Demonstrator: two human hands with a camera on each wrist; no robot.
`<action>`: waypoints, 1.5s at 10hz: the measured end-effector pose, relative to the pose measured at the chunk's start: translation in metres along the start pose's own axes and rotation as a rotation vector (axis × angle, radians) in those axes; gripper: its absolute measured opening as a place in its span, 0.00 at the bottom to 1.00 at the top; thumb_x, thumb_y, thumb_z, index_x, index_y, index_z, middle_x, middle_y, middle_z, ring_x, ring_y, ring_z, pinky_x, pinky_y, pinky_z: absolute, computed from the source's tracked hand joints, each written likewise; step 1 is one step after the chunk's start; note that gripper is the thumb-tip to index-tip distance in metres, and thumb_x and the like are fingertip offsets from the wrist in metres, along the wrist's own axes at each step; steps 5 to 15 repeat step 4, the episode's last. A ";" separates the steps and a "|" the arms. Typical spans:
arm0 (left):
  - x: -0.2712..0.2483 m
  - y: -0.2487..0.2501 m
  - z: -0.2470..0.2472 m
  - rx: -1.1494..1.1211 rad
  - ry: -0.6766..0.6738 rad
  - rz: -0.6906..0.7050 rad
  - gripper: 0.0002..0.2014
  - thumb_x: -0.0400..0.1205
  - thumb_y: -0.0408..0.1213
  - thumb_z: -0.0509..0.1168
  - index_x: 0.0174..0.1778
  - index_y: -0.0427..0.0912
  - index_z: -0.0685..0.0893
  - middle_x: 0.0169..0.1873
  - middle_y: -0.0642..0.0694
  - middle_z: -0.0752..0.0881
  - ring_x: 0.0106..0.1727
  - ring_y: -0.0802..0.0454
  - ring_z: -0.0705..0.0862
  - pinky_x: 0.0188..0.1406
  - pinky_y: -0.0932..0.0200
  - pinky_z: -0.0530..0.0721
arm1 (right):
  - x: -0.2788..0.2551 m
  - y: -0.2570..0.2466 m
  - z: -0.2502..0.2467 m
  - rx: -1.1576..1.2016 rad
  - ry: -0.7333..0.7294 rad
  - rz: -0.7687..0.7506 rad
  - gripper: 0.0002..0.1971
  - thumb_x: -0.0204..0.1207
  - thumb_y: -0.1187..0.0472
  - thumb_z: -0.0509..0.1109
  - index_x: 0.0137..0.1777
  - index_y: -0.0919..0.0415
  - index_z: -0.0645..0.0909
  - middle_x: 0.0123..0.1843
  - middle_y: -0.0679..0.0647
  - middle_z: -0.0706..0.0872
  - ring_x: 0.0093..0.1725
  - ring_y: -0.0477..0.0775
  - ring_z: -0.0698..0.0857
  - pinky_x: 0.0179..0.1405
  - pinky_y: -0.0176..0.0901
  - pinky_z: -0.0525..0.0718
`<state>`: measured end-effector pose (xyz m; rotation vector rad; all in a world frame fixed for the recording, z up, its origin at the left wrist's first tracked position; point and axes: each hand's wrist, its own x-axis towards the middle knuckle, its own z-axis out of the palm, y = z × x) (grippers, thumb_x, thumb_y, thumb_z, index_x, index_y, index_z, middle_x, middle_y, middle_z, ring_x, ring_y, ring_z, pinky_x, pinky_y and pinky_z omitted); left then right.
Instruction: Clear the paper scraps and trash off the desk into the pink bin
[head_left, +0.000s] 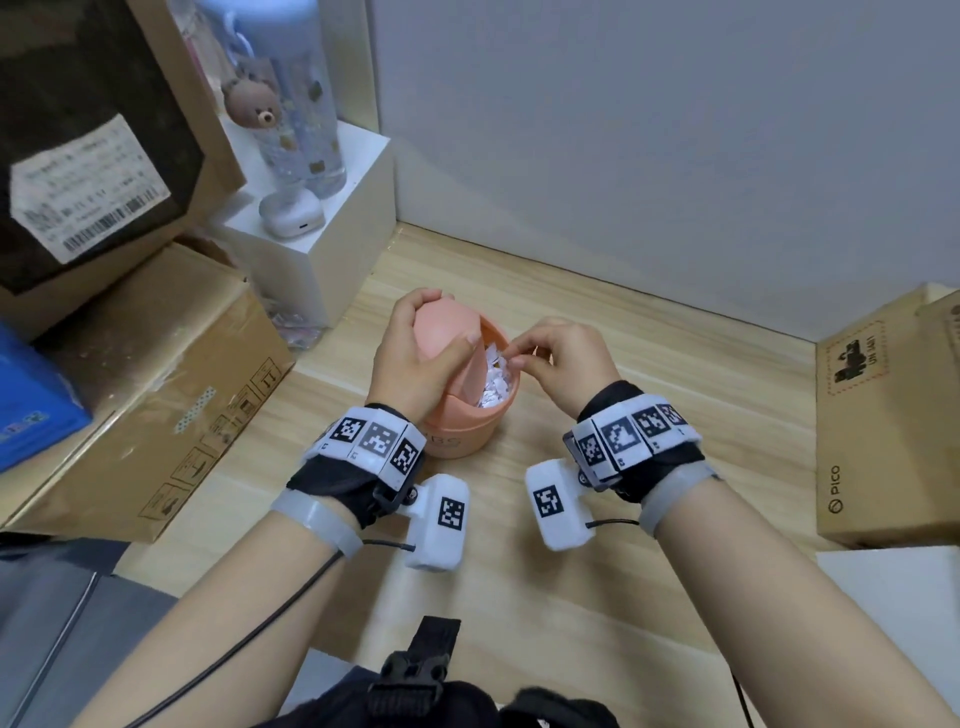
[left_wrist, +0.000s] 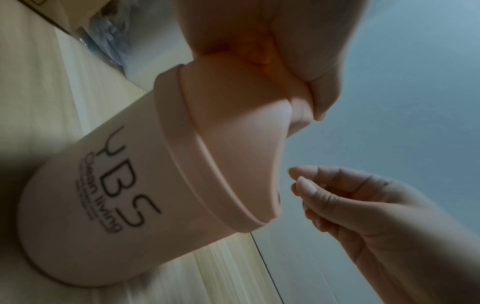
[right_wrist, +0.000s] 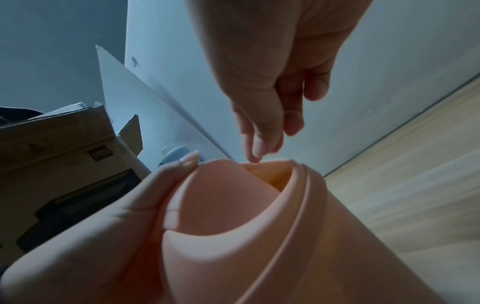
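At the worktop's (head_left: 675, 415) centre stands the pink bin (head_left: 462, 431), a small round tub marked "YBS", its swing lid (head_left: 447, 338) tipped open over white paper scraps (head_left: 496, 382). The left hand (head_left: 421, 353) curls around the lid from 9 o'clock. The right hand (head_left: 566, 358), at 3 o'clock, has fingertips pinched together above the opening; whether they grip anything is unclear. Cardboard boxes (head_left: 156, 410) sit at 9 o'clock, a grey wall (head_left: 675, 130) at 12.
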<state>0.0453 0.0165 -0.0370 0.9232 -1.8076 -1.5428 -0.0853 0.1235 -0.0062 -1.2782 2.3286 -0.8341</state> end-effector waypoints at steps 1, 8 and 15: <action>0.002 -0.003 -0.001 -0.012 -0.002 -0.014 0.29 0.63 0.52 0.71 0.61 0.55 0.72 0.61 0.55 0.77 0.63 0.54 0.76 0.64 0.59 0.73 | -0.001 -0.001 -0.005 -0.051 -0.029 -0.036 0.04 0.64 0.66 0.76 0.35 0.57 0.85 0.36 0.45 0.79 0.34 0.46 0.76 0.44 0.42 0.76; 0.007 0.009 0.008 0.050 -0.041 -0.116 0.32 0.64 0.44 0.79 0.63 0.51 0.75 0.71 0.49 0.69 0.71 0.52 0.70 0.73 0.57 0.67 | -0.012 0.008 -0.028 -0.037 -0.110 0.003 0.05 0.70 0.64 0.72 0.45 0.57 0.87 0.45 0.51 0.86 0.46 0.50 0.83 0.49 0.42 0.77; 0.007 0.009 0.008 0.050 -0.041 -0.116 0.32 0.64 0.44 0.79 0.63 0.51 0.75 0.71 0.49 0.69 0.71 0.52 0.70 0.73 0.57 0.67 | -0.012 0.008 -0.028 -0.037 -0.110 0.003 0.05 0.70 0.64 0.72 0.45 0.57 0.87 0.45 0.51 0.86 0.46 0.50 0.83 0.49 0.42 0.77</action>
